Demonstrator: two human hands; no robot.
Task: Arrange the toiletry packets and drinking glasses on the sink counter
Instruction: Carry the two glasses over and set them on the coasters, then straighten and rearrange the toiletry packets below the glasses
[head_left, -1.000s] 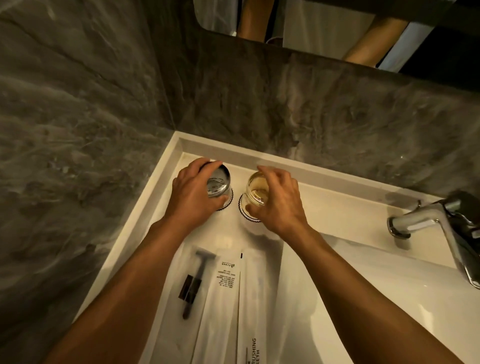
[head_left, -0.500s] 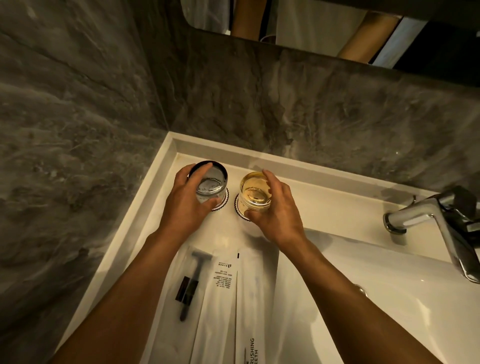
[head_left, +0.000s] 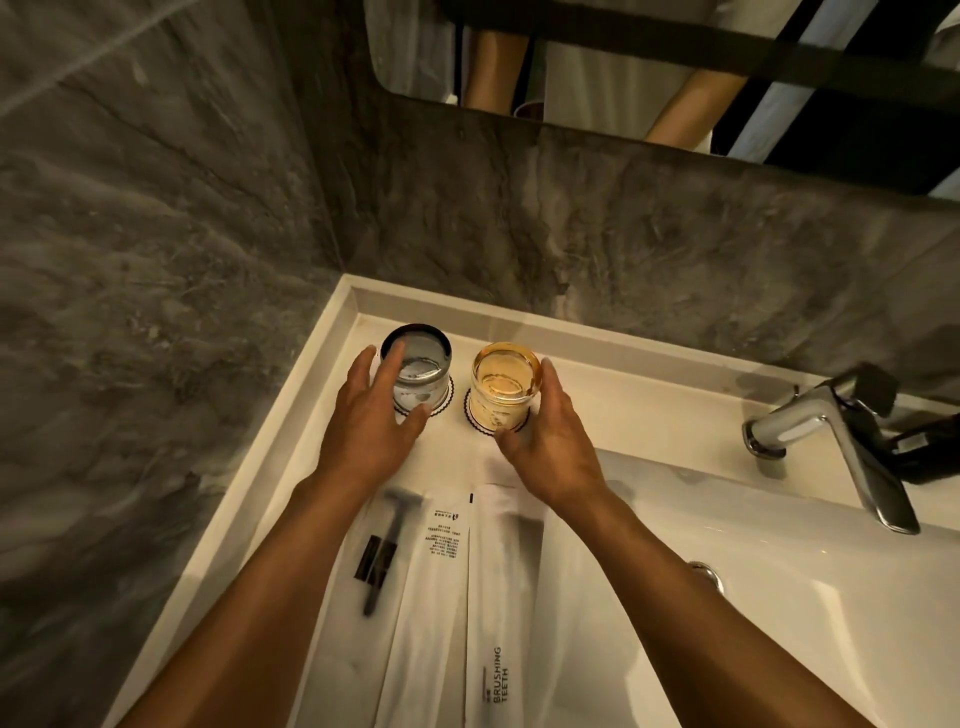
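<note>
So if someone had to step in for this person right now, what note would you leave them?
Left hand: open, fingers loosely against the grey glass, not gripping it.
Right hand: open, cupped beside the amber glass, barely touching if at all.
Both glasses stand upright, side by side, each on its own coaster, at the back of the counter left of the tap.
Razor packet, a plain packet and the toothbrush packet lie in a row in front of the glasses.
Done: glasses placed, packets laid out.
Left: take the hands away; perhaps straighten the packets.
</note>
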